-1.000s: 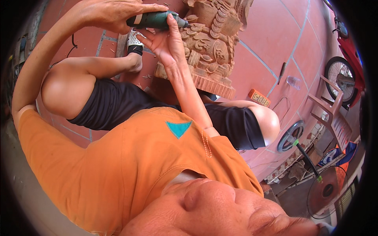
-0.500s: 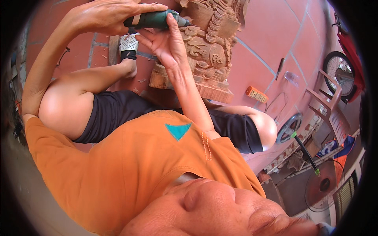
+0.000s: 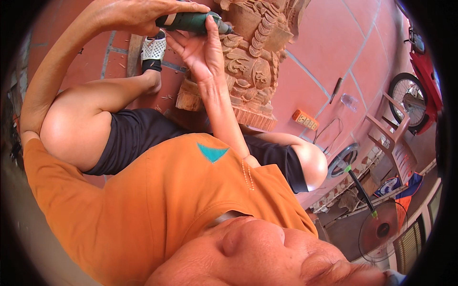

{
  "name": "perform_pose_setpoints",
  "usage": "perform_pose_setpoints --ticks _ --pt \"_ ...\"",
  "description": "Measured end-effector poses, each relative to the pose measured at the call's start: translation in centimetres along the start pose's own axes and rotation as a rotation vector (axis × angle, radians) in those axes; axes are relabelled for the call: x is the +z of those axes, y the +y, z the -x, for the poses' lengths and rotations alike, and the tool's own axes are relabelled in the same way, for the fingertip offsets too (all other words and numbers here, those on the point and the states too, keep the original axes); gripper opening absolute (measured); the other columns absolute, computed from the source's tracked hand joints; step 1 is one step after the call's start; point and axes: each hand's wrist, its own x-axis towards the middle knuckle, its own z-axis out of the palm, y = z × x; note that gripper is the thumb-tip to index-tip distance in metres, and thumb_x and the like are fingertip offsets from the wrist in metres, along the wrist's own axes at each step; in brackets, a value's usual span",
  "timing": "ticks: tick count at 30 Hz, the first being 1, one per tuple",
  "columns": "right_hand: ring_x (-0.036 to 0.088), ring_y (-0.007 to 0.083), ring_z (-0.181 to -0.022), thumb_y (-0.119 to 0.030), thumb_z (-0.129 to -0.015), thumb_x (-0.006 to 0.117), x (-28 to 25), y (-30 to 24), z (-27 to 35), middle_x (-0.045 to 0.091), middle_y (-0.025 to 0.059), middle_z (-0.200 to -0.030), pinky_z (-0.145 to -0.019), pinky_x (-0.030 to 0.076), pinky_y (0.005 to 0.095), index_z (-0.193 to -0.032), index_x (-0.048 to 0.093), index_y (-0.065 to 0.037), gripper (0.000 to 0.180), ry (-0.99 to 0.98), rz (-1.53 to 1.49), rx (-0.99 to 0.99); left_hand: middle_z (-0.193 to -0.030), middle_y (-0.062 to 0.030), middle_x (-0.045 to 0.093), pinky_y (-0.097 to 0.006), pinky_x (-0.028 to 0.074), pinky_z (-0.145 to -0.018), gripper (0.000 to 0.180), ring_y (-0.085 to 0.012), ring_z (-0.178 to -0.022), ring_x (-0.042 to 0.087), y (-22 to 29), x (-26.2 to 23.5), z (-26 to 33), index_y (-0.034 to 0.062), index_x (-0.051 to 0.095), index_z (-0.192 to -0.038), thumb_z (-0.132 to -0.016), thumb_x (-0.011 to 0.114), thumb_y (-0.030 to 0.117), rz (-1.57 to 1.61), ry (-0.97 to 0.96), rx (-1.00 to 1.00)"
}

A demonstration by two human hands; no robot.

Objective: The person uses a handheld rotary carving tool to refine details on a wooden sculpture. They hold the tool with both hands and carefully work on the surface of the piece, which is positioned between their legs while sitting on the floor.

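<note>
A dark green rotary tool (image 3: 188, 22) lies across the top of the view, its narrow tip pointing right. My left hand (image 3: 138, 13) is closed round its rear, index finger stretched along the top. My right hand (image 3: 204, 59) grips the front end, thumb pressed on the casing; its other fingers spread below. The tip meets or nearly meets the brown wood carving (image 3: 255, 66), which has rows of overlapping discs and scrollwork on a block base. Contact at the tip is too small to tell. Both bent legs flank the carving.
Wood shavings dot the red tiled floor (image 3: 329, 52). To the right are an orange power strip (image 3: 305, 119) with a cord, a dark slim tool (image 3: 337, 90), a clear plastic cup (image 3: 349, 102), a standing fan (image 3: 383, 230), a plastic chair (image 3: 398, 148) and a red motorbike (image 3: 424, 90).
The view has shifted slightly, so the carving and floor items sit a little lower and to the left. The rotary tool has edged right against the carving. Both hands keep their grip.
</note>
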Motion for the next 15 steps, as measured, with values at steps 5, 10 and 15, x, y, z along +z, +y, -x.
perform_pose_setpoints --ticks 5,10,15 --pt "0.068 0.0339 -0.107 -0.041 -0.092 0.074 0.01 0.10 0.02 0.067 0.0133 -0.114 -0.094 0.058 0.0571 -0.125 0.056 -0.008 0.050 0.027 -0.009 0.001 -0.086 -0.0154 0.061 -0.047 0.048 -0.068 0.083 -0.0357 -0.079 0.062 -0.29 0.10 -0.06 0.0172 0.034 -0.157 -0.081 0.069 0.011 0.028 0.026 0.028" --pt "0.060 0.0376 -0.122 -0.041 -0.095 0.070 -0.51 0.08 0.07 0.061 0.0175 -0.130 -0.099 0.055 0.0560 -0.136 0.050 -0.008 0.057 0.006 0.033 -0.016 -0.084 -0.0166 0.059 -0.045 0.048 -0.066 0.082 -0.0359 -0.078 0.061 -0.45 0.05 -0.52 0.0161 0.034 -0.156 -0.082 0.069 0.011 -0.017 0.024 0.030" --pt "0.066 0.0349 -0.111 -0.040 -0.091 0.075 -0.06 0.13 -0.08 0.067 0.0129 -0.116 -0.095 0.057 0.0575 -0.126 0.057 -0.006 0.052 0.028 0.003 0.004 -0.082 -0.0165 0.057 -0.044 0.048 -0.066 0.086 -0.0356 -0.076 0.059 -0.92 0.49 0.01 0.0113 0.030 -0.157 -0.081 0.070 0.011 0.001 0.115 0.098"
